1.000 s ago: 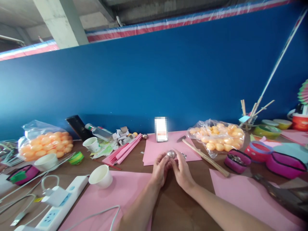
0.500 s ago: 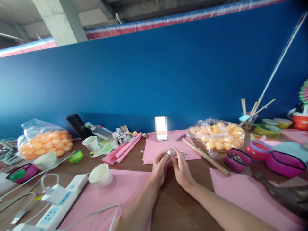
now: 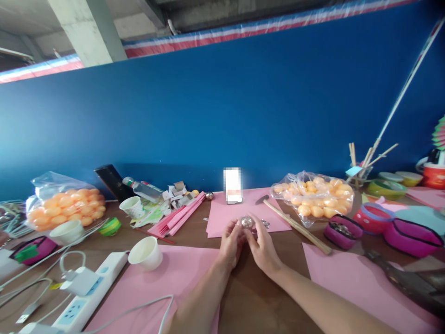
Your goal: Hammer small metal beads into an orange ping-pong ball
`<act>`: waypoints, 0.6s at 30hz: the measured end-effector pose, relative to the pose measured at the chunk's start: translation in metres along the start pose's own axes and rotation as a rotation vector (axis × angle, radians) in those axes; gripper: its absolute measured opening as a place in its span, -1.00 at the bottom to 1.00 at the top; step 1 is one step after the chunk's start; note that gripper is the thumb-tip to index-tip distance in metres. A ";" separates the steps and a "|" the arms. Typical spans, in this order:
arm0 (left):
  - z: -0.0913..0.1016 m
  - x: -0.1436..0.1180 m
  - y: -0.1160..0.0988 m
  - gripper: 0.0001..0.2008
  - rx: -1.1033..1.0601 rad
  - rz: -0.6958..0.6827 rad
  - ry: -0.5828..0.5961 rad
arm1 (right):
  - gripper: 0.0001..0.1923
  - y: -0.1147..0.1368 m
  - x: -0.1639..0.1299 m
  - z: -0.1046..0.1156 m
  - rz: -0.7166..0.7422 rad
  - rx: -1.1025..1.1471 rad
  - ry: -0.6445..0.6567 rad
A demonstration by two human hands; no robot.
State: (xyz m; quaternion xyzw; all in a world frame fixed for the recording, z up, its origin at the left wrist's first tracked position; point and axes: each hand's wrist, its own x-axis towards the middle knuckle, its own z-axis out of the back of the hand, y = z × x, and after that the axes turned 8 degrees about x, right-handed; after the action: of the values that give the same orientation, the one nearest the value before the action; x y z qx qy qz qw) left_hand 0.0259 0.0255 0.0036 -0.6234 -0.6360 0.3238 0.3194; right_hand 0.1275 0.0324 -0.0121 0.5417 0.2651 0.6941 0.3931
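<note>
A shiny silver ball [image 3: 247,222] sits between my two hands, above the near edge of a pink paper sheet [image 3: 222,213]. My left hand [image 3: 231,241] has its fingers closed on the ball's left side. From the right, my right hand [image 3: 262,247] curves its fingers and thumb around the same ball. Small metal pieces [image 3: 265,223] lie on the pink sheet just beyond my right fingers. A hammer [image 3: 297,224] with a wooden handle rests on the table to the right. The undersides of the fingers are hidden.
Bags of orange balls stand at left [image 3: 66,208] and right [image 3: 316,197]. A white cup [image 3: 145,253] stands on pink paper, near a power strip [image 3: 92,294] with cables. A magenta container [image 3: 343,231] holds small metal pieces. A blue panel [image 3: 222,106] rises behind.
The fingers have shifted slightly around the silver ball, and more of its surface shows. Both hands stay in nearly the same place.
</note>
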 end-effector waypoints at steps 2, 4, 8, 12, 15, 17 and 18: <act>0.000 0.000 0.001 -0.79 0.005 0.009 0.000 | -0.54 0.001 0.000 0.000 0.004 0.009 -0.001; -0.001 -0.001 0.001 -0.79 0.016 0.004 -0.001 | -0.56 0.002 0.001 0.001 0.022 0.024 -0.008; -0.003 -0.002 0.001 -0.78 0.066 -0.024 0.047 | -0.58 0.006 0.002 0.002 0.078 0.038 -0.010; -0.006 -0.004 0.000 -0.74 0.089 -0.035 0.061 | -0.55 0.007 0.002 0.003 0.093 0.019 0.013; -0.008 -0.005 -0.001 -0.70 0.103 -0.039 0.075 | -0.52 0.006 0.001 0.002 0.077 0.024 0.005; -0.009 -0.005 -0.001 -0.69 0.125 -0.038 0.070 | -0.52 0.006 0.001 0.002 0.066 0.034 -0.002; -0.009 -0.005 -0.001 -0.69 0.135 -0.038 0.066 | -0.53 0.005 0.001 0.002 0.061 0.037 -0.001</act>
State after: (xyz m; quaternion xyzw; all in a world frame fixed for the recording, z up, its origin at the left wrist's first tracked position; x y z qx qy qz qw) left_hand 0.0326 0.0205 0.0099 -0.5985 -0.6136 0.3393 0.3876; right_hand 0.1279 0.0302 -0.0067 0.5571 0.2608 0.7005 0.3619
